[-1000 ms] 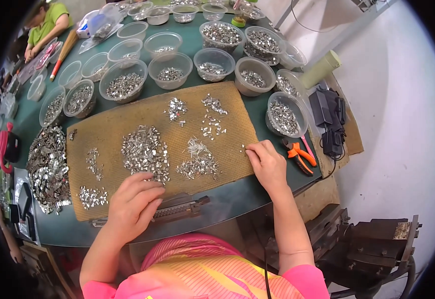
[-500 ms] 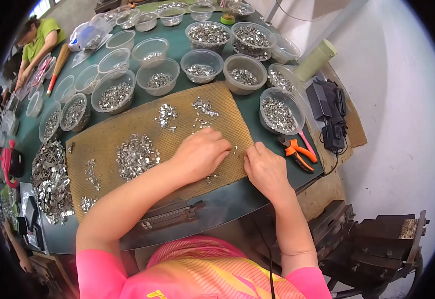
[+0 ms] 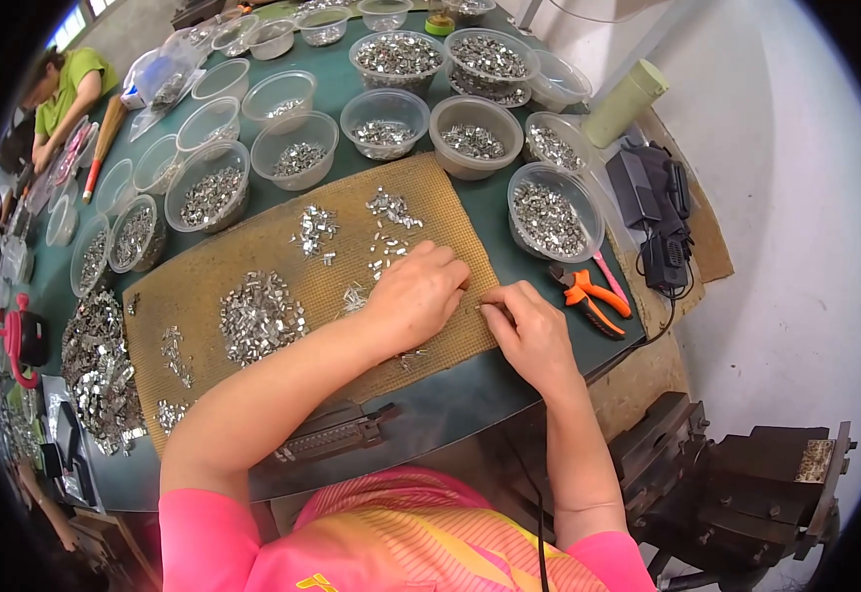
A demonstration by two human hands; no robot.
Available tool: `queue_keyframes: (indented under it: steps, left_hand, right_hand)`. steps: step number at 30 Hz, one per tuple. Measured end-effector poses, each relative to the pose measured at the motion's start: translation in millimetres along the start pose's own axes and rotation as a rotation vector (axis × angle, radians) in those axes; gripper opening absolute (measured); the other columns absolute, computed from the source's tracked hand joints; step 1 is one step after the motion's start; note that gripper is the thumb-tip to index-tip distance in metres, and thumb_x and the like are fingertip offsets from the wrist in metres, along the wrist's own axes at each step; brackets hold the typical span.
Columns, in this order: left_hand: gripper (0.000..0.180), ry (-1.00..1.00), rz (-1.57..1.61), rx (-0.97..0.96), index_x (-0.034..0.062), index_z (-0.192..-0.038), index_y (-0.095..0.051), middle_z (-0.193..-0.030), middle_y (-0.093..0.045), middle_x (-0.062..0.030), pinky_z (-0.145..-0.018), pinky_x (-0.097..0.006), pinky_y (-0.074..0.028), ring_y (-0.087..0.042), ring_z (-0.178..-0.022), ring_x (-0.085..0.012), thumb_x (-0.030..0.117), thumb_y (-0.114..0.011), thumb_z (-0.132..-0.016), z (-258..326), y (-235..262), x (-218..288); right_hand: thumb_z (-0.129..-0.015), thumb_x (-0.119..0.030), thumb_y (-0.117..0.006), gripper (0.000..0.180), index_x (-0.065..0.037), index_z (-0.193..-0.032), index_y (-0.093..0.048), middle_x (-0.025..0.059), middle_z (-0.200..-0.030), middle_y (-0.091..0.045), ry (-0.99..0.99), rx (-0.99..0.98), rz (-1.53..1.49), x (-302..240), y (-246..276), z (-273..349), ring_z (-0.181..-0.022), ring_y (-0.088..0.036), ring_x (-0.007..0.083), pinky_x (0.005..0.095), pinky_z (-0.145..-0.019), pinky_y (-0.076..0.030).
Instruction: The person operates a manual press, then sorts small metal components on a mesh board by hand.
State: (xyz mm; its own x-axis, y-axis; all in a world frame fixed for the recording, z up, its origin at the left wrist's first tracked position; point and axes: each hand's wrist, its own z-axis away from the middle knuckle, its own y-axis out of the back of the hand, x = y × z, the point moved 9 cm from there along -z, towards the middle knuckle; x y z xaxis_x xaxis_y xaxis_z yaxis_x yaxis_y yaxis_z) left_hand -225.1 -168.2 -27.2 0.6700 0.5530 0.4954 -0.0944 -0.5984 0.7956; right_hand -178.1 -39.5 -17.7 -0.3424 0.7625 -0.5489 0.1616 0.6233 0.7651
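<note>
On a tan woven mat (image 3: 184,296) lie loose piles of small shiny metal pieces. My left hand (image 3: 419,294) rests over the mat's right part, fingers curled down; what they hold, if anything, is hidden. My right hand (image 3: 534,335) is at the mat's right edge, thumb and forefinger pinched together, with any piece between them too small to name. The largest pile of metal pieces (image 3: 261,318) sits left of my left forearm. A cluster of thin slivers (image 3: 354,298) shows just beside my left hand, and scattered bits (image 3: 388,242) lie beyond it.
Clear plastic bowls (image 3: 383,123) of metal pieces crowd the green table behind the mat. Orange-handled pliers (image 3: 593,301) lie at right, near a green bottle (image 3: 628,104) and black power adapters (image 3: 659,255). A heap of metal strips (image 3: 100,370) is at left. A person (image 3: 71,89) works far left.
My left hand has shifted slightly, uncovering thin slivers beside it. My right hand's thumb and forefinger have changed their bend. A small piece seen between my hands no longer shows. The view has shifted slightly.
</note>
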Motion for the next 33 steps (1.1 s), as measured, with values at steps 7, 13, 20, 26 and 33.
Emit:
queue_keyframes:
  steps: [7, 13, 20, 26, 33]
  left_hand:
    - [0.014, 0.04, 0.171, -0.047, 0.0067, -0.101, -0.073, -0.098, -0.066, -0.0117, -0.087, -0.045, -0.052, -0.062, -0.099, -0.0344, 0.007, -0.07, -0.087, 1.7, 2.5, -13.2]
    - [0.011, 0.049, 0.121, -0.018, 0.0062, -0.099, -0.072, -0.097, -0.064, -0.012, -0.087, -0.045, -0.052, -0.061, -0.098, -0.0342, 0.01, -0.071, -0.089, 0.8, 4.6, -12.6]
    - [0.011, -0.055, -0.103, -0.037, 0.0042, -0.093, -0.065, -0.097, -0.059, -0.0107, -0.084, -0.043, -0.053, -0.059, -0.098, -0.0318, 0.012, -0.071, -0.088, 0.3, -2.4, 11.5]
    - [0.01, -0.016, -0.02, -0.02, 0.0037, -0.096, -0.063, -0.097, -0.058, -0.0116, -0.084, -0.044, -0.052, -0.059, -0.098, -0.0329, 0.009, -0.068, -0.09, 4.0, -2.7, 7.6]
    - [0.01, 0.093, 0.056, -0.021, 0.0033, -0.099, -0.062, -0.099, -0.061, -0.0136, -0.086, -0.044, -0.05, -0.06, -0.1, -0.0359, 0.008, -0.068, -0.092, 42.1, 49.7, 2.3]
  right_hand:
    - [-0.087, -0.013, -0.076, 0.013, -0.008, -0.087, -0.064, 0.0067, -0.084, -0.059, 0.031, 0.077, 0.254, -11.7, -9.0, 1.4, -0.075, -0.065, 0.0269, 0.0398, -0.065, -0.054]
    - [-0.086, -0.01, -0.075, 0.009, -0.008, -0.089, -0.067, 0.0066, -0.086, -0.06, 0.053, 0.09, 0.189, -10.6, -4.9, 4.3, -0.077, -0.065, 0.0271, 0.0399, -0.067, -0.053]
    - [-0.087, -0.004, -0.072, 0.009, -0.006, -0.096, -0.072, 0.0078, -0.091, -0.067, -0.056, 0.082, -0.084, 6.1, 5.7, 9.9, -0.083, -0.068, 0.0284, 0.0389, -0.072, -0.055]
    - [-0.085, -0.005, -0.075, 0.009, -0.006, -0.092, -0.069, 0.0074, -0.088, -0.063, 0.044, 0.118, 0.156, -11.2, -1.0, 10.0, -0.079, -0.066, 0.0282, 0.0406, -0.07, -0.054]
    - [-0.085, -0.006, -0.073, 0.011, -0.007, -0.088, -0.063, 0.0086, -0.085, -0.059, 0.09, 0.085, 0.251, -22.3, -9.4, 10.1, -0.078, -0.063, 0.0292, 0.0418, -0.069, -0.053]
